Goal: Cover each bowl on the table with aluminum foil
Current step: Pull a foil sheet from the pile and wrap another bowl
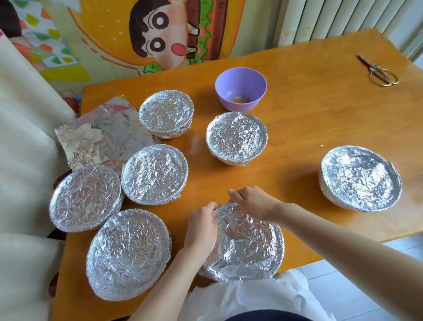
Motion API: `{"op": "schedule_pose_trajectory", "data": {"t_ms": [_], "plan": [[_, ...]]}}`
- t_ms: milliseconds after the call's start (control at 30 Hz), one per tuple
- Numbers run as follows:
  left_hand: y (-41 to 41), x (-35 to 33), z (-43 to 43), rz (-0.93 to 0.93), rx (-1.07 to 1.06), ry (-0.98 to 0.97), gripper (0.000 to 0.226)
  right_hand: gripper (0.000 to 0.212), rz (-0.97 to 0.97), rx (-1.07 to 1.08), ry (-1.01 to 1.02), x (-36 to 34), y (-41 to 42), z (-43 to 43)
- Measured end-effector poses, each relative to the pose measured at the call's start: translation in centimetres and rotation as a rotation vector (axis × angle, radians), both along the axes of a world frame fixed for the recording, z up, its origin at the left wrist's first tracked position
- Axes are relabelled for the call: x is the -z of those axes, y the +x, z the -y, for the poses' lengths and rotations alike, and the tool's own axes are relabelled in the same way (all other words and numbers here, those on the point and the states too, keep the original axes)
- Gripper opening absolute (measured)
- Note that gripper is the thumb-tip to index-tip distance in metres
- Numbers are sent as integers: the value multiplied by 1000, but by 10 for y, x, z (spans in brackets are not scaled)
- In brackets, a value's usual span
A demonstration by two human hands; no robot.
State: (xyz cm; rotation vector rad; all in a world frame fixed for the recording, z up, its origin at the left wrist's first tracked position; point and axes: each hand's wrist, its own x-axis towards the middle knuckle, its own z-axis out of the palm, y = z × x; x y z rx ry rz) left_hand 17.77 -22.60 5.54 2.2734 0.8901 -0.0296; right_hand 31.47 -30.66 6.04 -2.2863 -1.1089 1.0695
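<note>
Both hands work at the far rim of the nearest bowl point(249, 263), which stands at the lower centre of the frame, close to the near edge of the table point(316, 126). Its foil covering point(244, 238) spans the whole mouth and is folded down over the sides.

The left hand point(202, 228) sits at the upper left of the rim, fingers curled over the edge and pinching the foil covering. The right hand point(254, 202) sits at the top of the rim, fingers bent down and nipping the same foil. The two sets of fingertips lie close together.

Six further bowls are fully wrapped:
- Two at left point(85, 197) point(129, 251).
- Three nearer the centre point(154, 173) point(166, 113) point(236, 136).
- One at right point(361, 176).

A purple bowl point(241, 88) at upper centre is uncovered, with small bits inside. A crumpled foil sheet point(102, 136) lies flat at upper left. Scissors point(379, 72) lie at upper right, well apart from the bowls.
</note>
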Motion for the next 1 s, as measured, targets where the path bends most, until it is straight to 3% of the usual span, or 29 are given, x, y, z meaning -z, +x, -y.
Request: {"op": "schedule_pose_trajectory", "data": {"t_ms": [233,767,1000], "plan": [[6,-5,4,-9,29,-1,36,73,-31,-14,-85,1,5,-7],[10,-16,9,24,48,34,33,75,-205,6,-176,-7,15,-17],[11,-15,13,69,86,47,29,78,-173,-43,-235,-7,18,-21]]}}
